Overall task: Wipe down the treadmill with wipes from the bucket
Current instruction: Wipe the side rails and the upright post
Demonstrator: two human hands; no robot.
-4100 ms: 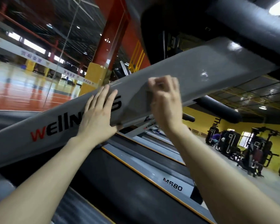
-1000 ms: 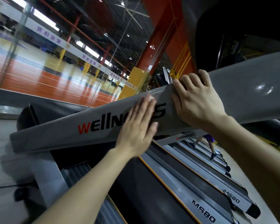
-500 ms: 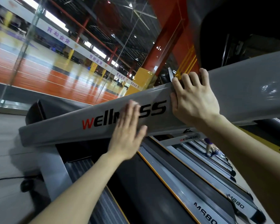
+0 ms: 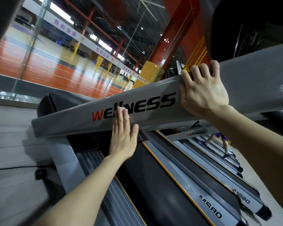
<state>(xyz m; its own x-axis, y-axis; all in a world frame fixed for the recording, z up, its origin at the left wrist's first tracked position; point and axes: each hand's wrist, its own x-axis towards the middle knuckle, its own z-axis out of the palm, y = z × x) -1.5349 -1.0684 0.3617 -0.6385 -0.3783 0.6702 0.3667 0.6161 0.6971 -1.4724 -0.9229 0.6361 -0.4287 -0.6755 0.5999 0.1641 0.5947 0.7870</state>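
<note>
Head view: the left hand (image 4: 123, 139) lies flat, fingers straight, pressing a small white wipe (image 4: 124, 109) against the long grey treadmill side rail lettered WELLNESS (image 4: 153, 117). It has slid from the middle letters down to the "ll", so the stroke is probably nearing the rail's low end. The right hand (image 4: 203, 90) still hooks curled fingers over the rail's top edge.

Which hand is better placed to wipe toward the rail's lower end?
Left hand: flat on the rail, wipe under its fingers, nearer that end. Right hand only grips the top edge.
</note>
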